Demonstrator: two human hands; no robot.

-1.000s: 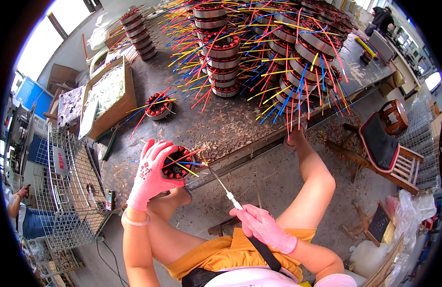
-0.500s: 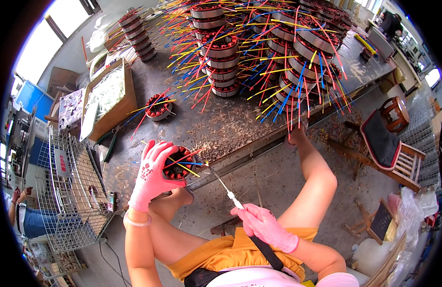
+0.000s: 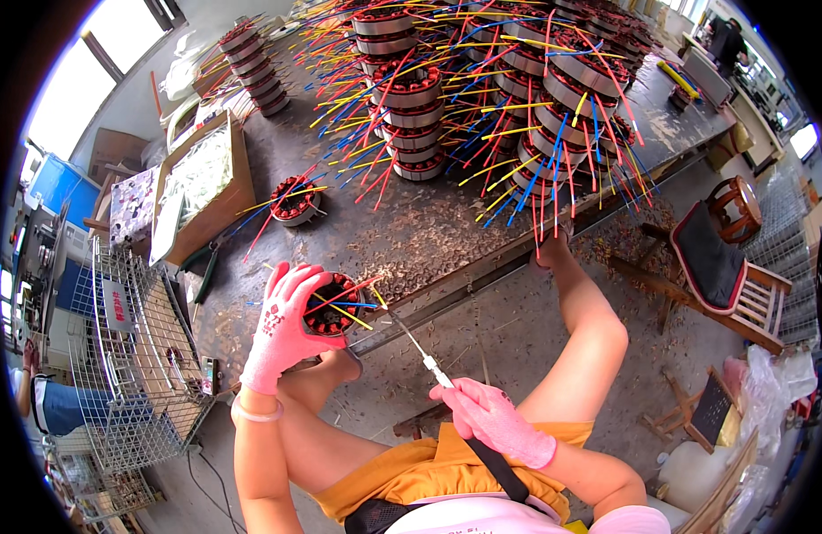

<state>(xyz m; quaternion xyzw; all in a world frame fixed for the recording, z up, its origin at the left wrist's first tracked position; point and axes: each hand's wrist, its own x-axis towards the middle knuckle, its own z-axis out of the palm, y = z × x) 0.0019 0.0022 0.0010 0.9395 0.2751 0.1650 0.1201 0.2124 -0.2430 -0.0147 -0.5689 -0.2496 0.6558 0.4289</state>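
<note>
My left hand, in a pink glove, holds a motor stator by its rim at the table's front edge. The stator is a ring with red windings, and red, blue and yellow leads stick out of it. My right hand, also gloved in pink, is closed around a slim tool with a thin metal shaft and a white collar. The tool's tip is at the end of a yellow lead beside the stator; whether they touch is too small to tell. A dark band runs below the right hand.
Tall stacks of stators with bristling leads fill the table's back. A single stator lies nearer. Left of it are a cardboard box, dark-handled pliers and a wire cage. A wooden chair stands right.
The yellow lead at the tool's tip now shows more plainly, and the bright glint there has gone. Both hands stay almost where they were.
</note>
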